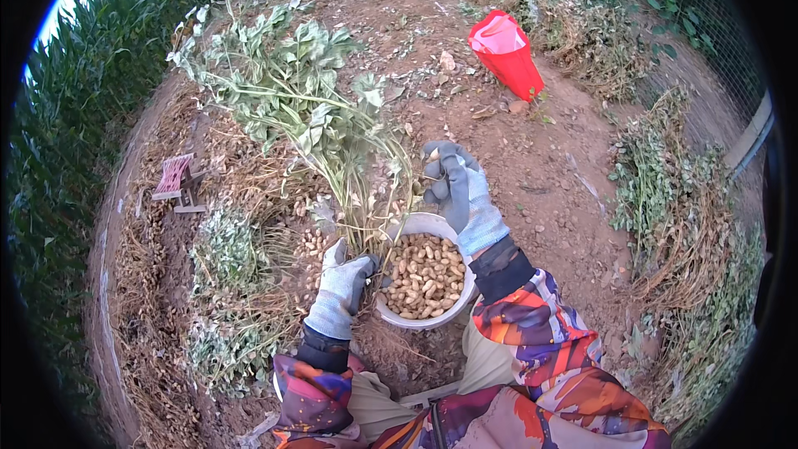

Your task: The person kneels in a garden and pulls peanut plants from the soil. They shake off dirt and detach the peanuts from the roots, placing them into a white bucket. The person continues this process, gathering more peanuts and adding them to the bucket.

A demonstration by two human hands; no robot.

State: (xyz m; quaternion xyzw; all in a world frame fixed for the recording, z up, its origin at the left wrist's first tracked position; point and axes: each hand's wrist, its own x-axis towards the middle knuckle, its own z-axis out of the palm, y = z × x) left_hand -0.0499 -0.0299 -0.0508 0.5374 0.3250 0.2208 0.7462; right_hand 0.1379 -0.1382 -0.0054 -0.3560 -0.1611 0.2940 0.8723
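My left hand (340, 290), in a grey-coated knit glove, grips the stem bases of an uprooted peanut plant (293, 96). Its wilted green leaves spread away from me to the upper left. Beside that fist stands a white bucket (424, 324) holding many unshelled peanuts (427, 274). My right hand (458, 190), gloved alike, is raised over the bucket's far rim, right of the stems. Its fingers are curled around a small pale thing (434, 154) that looks like a peanut pod; the fingers partly hide it.
A small folding stool (177, 184) stands at the left. Piled peanut plants (230, 249) lie left of the bucket, and more pulled plants (679, 224) line the right. A red bag (508, 62) stands ahead on bare soil. Corn (68, 137) borders the left, wire fencing (723, 43) the right.
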